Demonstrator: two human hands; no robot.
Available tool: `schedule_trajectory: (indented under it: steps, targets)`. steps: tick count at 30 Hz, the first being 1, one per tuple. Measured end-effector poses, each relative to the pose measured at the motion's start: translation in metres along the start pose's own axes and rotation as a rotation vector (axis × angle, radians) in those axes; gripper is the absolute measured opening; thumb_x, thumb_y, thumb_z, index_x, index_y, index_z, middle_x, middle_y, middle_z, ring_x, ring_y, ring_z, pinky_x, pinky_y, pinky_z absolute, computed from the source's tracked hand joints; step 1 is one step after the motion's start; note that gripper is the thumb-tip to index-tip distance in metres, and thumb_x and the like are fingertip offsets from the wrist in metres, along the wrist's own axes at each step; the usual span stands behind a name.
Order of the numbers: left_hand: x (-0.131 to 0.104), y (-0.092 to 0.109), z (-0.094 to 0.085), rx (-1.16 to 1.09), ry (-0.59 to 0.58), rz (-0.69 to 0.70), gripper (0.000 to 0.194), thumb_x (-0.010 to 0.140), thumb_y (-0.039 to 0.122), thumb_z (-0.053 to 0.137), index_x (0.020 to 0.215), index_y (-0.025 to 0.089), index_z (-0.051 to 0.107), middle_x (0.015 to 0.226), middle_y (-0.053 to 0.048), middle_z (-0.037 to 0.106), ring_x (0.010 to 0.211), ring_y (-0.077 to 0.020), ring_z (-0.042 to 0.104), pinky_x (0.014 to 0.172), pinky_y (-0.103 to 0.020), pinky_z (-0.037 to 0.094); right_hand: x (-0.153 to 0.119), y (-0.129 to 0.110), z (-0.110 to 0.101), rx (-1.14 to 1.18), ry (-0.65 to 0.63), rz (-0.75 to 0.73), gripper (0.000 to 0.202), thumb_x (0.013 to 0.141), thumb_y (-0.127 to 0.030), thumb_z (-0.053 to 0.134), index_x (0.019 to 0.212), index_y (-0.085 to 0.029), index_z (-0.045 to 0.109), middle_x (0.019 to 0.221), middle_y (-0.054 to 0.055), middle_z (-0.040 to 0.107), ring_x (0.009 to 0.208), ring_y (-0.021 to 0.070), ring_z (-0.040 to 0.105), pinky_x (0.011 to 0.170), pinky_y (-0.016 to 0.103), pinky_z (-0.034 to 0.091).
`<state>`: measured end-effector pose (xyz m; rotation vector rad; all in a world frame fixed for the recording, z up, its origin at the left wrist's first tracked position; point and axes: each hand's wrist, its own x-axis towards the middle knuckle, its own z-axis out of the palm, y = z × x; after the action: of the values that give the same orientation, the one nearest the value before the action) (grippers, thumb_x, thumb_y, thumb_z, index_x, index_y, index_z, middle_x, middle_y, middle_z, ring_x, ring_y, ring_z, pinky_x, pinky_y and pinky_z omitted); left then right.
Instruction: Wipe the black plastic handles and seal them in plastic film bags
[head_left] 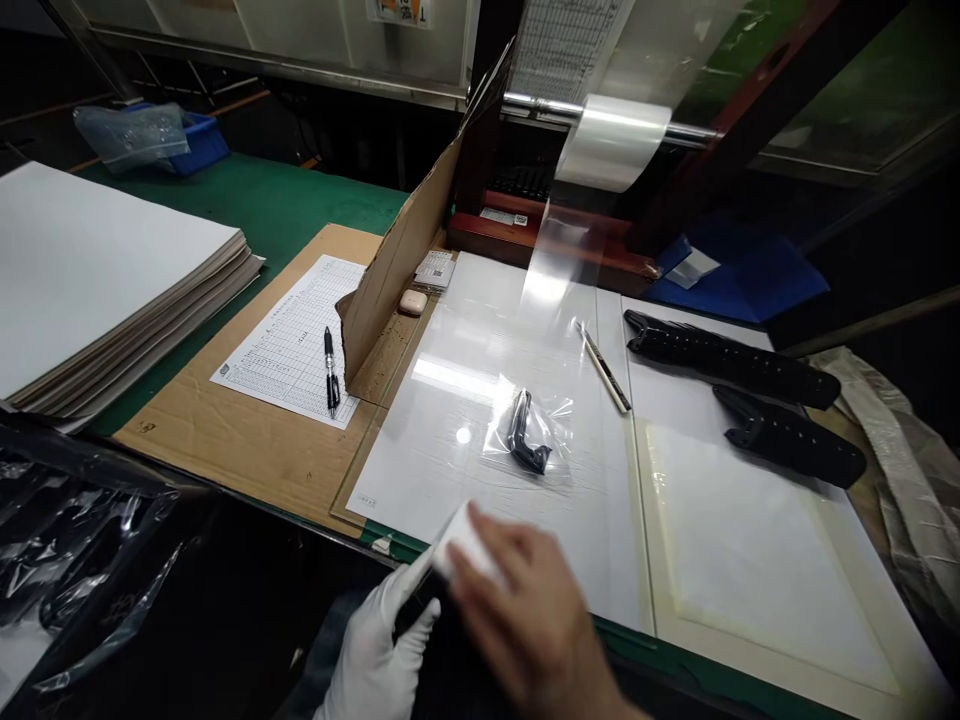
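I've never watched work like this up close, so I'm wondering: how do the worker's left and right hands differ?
The left hand wears a white fabric glove, while the right hand is bare. The left hand grips a partly hidden black object; the right hand holds a small white wad, possibly cloth. The left hand looks fairly sharp, the right hand blurred. Both are close together, low in the view.

A pen (331,374) (black) lies on printed paper (281,345).
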<state>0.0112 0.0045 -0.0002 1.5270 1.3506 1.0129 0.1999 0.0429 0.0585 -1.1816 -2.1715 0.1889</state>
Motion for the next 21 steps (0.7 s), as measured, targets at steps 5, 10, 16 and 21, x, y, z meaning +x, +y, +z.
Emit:
schedule_trajectory:
  steps: [5,10,16,21]
  targets:
    - [0.002,0.0,-0.001,0.021,-0.015,0.038,0.04,0.096,0.023,0.061,0.135,0.033,0.064,0.125,-0.003,0.074,0.111,-0.0184,0.072,0.096,-0.022,0.056,0.0,0.001,-0.002,0.012,0.004,0.058,0.028,0.095,-0.011,0.058,0.121,-0.016,0.067,0.13,0.017,0.067,0.1,0.0267,0.063,0.072,0.041,0.059]
    - [0.003,0.0,-0.001,0.027,0.013,0.067,0.037,0.096,0.025,0.061,0.133,0.032,0.065,0.122,-0.004,0.076,0.108,-0.0183,0.074,0.095,-0.022,0.056,-0.001,-0.001,-0.001,0.053,0.011,0.033,0.026,0.095,-0.013,0.06,0.12,-0.015,0.068,0.132,0.017,0.066,0.102,0.0272,0.061,0.073,0.041,0.059]
    - [0.003,-0.003,-0.003,-0.009,-0.032,-0.031,0.034,0.096,0.03,0.062,0.13,0.028,0.068,0.125,-0.007,0.074,0.111,-0.0209,0.072,0.097,-0.026,0.057,-0.004,0.005,-0.002,0.051,-0.05,0.089,0.029,0.098,-0.016,0.057,0.124,-0.018,0.066,0.137,0.016,0.063,0.109,0.0286,0.06,0.077,0.043,0.058]
    - [0.011,0.017,-0.007,-0.083,-0.133,-0.276,0.043,0.097,0.045,0.058,0.133,0.024,0.066,0.098,-0.007,0.079,0.087,-0.0195,0.076,0.081,-0.025,0.062,-0.006,0.013,0.002,-0.082,-0.001,0.233,0.032,0.099,-0.015,0.053,0.128,-0.022,0.066,0.143,0.016,0.058,0.119,0.0302,0.059,0.084,0.048,0.057]
